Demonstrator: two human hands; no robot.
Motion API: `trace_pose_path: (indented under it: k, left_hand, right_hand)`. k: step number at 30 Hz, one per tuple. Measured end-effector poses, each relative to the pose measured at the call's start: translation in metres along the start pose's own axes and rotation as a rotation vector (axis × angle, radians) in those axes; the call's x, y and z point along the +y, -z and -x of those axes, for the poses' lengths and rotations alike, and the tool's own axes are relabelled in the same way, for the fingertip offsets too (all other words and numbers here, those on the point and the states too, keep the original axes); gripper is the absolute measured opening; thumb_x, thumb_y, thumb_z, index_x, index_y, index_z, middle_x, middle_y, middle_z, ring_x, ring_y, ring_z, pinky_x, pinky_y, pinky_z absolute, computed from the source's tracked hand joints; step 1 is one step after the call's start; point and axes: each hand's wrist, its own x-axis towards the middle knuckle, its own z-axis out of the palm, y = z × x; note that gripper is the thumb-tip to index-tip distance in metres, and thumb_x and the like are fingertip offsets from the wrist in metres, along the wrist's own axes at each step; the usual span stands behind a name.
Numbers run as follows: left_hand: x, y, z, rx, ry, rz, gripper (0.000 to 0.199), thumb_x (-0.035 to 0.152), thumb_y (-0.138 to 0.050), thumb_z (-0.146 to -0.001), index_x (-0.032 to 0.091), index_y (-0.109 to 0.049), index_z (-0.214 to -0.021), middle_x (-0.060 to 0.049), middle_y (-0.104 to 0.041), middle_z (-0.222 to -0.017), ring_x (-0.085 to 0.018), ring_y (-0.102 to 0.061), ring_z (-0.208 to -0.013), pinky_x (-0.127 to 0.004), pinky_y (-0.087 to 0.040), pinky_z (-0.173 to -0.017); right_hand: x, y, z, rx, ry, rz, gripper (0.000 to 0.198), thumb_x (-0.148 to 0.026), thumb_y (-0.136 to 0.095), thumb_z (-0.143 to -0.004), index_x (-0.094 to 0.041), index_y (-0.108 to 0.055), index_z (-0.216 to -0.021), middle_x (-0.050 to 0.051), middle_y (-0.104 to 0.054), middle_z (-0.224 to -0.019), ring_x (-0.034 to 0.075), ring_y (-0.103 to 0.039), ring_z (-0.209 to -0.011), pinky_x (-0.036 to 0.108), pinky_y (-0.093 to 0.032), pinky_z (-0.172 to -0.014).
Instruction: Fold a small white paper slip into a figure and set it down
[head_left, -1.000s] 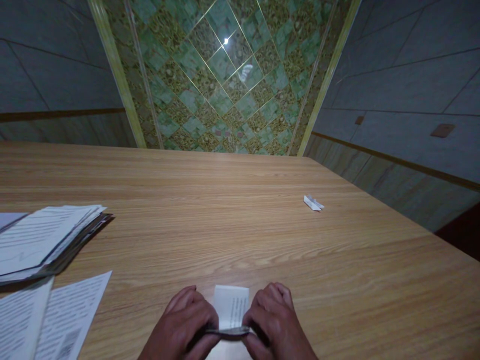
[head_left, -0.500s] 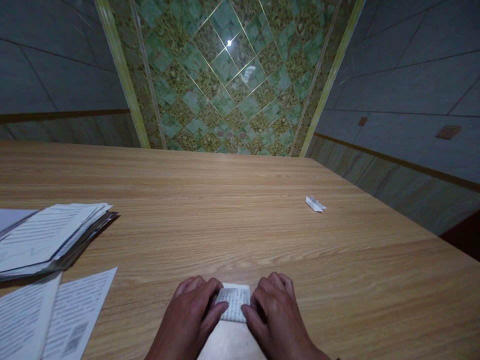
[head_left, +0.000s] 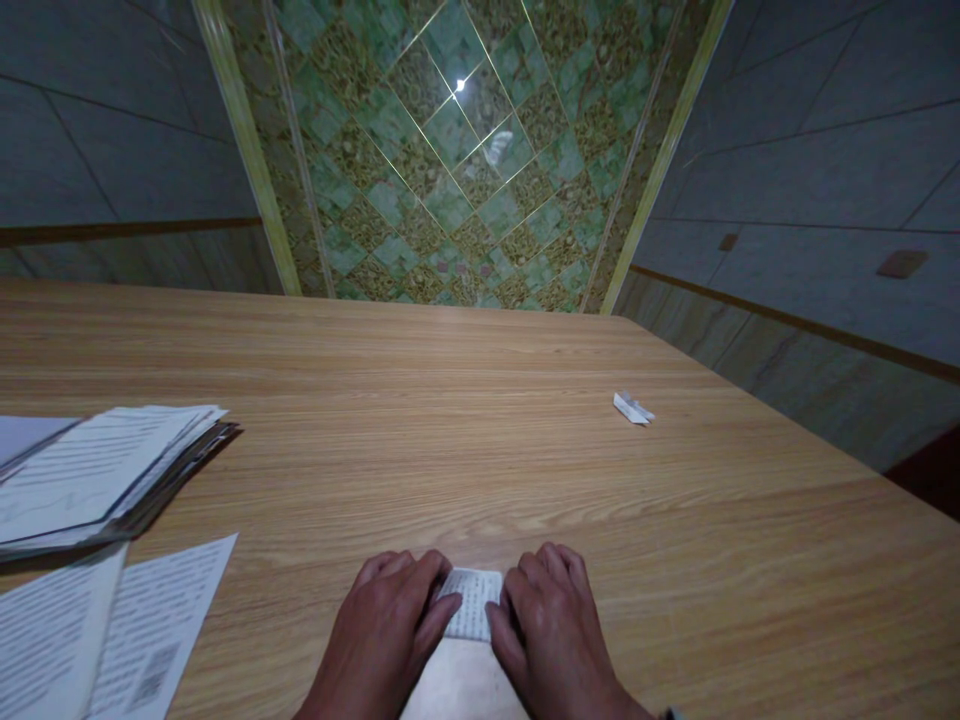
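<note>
A small folded piece of printed paper (head_left: 472, 606) lies at the front of the wooden table, between my two hands. My left hand (head_left: 397, 615) grips its left edge, with the thumb on top and the fingers curled at the far side. On the right edge, my right hand (head_left: 544, 610) holds it the same way, thumb pressed on the print. The fingertips under and behind the paper are hidden. Farther off to the right sits a small folded paper shape (head_left: 634, 408), touched by neither hand.
A thick stack of papers (head_left: 112, 465) lies at the left of the table (head_left: 420, 430). Loose printed sheets (head_left: 161, 625) are in front of it, partly under it. A green tiled wall (head_left: 472, 180) stands behind the table's far edge.
The white strip that showed along the paper's far edge is now barely visible, and print reaches nearly to that edge. Both hands keep their hold and have hardly moved.
</note>
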Motion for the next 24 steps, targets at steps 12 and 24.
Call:
trace_pose_path:
  k: [12, 24]
  left_hand:
    - [0.003, 0.0, -0.001, 0.008, -0.005, -0.072, 0.005, 0.02, -0.075, -0.088, 0.021, -0.07, -0.086, -0.002, -0.073, -0.079, -0.026, -0.07, -0.077, -0.039, -0.052, -0.074]
    - [-0.018, -0.014, 0.027, 0.273, -0.615, -0.207, 0.037, 0.018, -0.033, -0.108, 0.023, -0.063, -0.128, -0.004, -0.078, -0.11, -0.022, -0.069, -0.1, -0.039, -0.043, -0.106]
  right_hand:
    - [-0.004, 0.0, 0.002, -0.072, 0.03, 0.126, 0.026, -0.029, -0.083, -0.078, -0.022, -0.059, -0.085, 0.004, -0.066, -0.083, 0.029, -0.059, -0.084, 0.05, -0.042, -0.09]
    - [-0.002, -0.008, 0.005, 0.001, 0.041, 0.143, 0.029, -0.03, -0.083, -0.078, -0.024, -0.056, -0.087, 0.003, -0.067, -0.083, 0.029, -0.06, -0.083, 0.048, -0.044, -0.088]
